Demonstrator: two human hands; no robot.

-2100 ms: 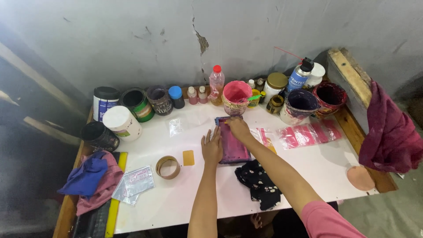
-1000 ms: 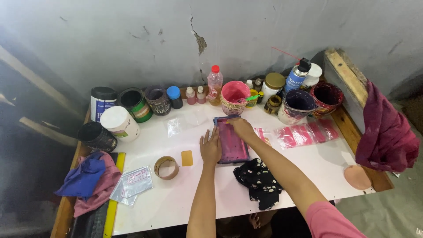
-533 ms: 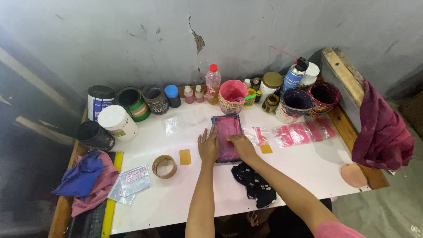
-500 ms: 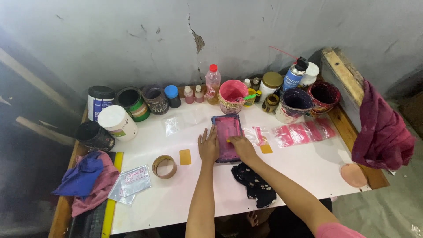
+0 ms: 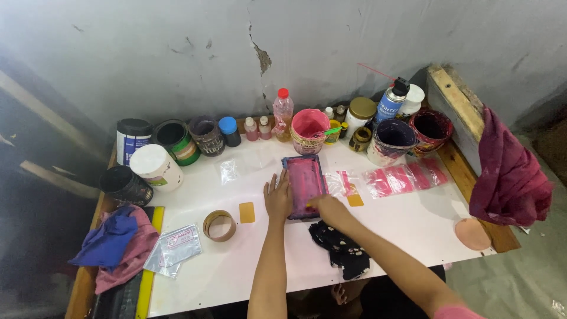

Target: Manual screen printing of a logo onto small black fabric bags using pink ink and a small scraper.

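Head view: left hand (image 5: 278,198) lies flat, fingers spread open, palm down against the left edge of a small pink-inked frame (image 5: 303,182) that sits on the white table (image 5: 413,224), just in front of the pink paint tub (image 5: 309,129). Right hand (image 5: 328,208) rests at the frame's near right corner, fingers curled shut on something small that I cannot make out. A black spotted rag (image 5: 341,248) lies just beside the right forearm; tape roll (image 5: 219,225) and orange card (image 5: 247,212) lie left of the left hand.

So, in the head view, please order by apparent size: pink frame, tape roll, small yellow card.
1. pink frame, held by the left hand and right hand
2. tape roll
3. small yellow card
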